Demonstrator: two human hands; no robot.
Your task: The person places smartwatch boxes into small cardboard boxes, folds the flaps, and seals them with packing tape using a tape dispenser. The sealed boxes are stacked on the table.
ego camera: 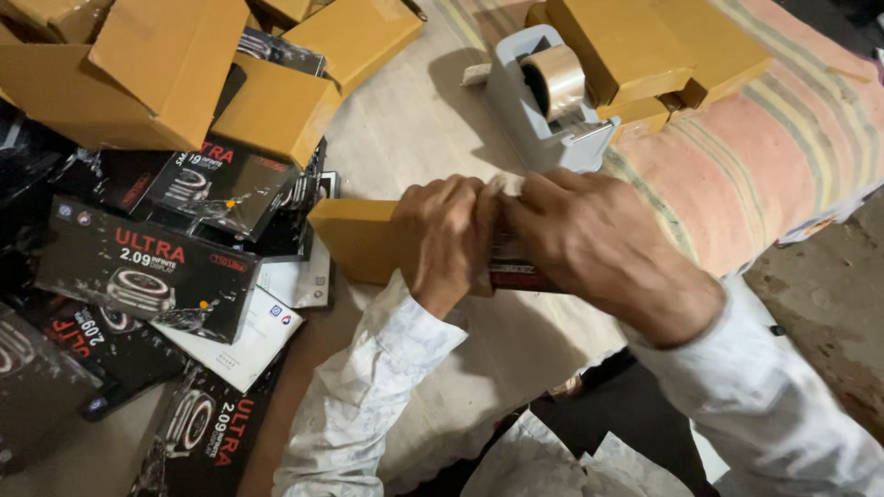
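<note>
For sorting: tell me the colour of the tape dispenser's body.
Light grey tape dispenser, clearest in the head view.

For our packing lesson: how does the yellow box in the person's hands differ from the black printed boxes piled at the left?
The yellow box is plain cardboard; the black boxes are glossy with watch pictures. The yellow box is gripped by the left hand and right hand; the black boxes lie loose in a heap. Both are flat rectangular boxes.
</note>
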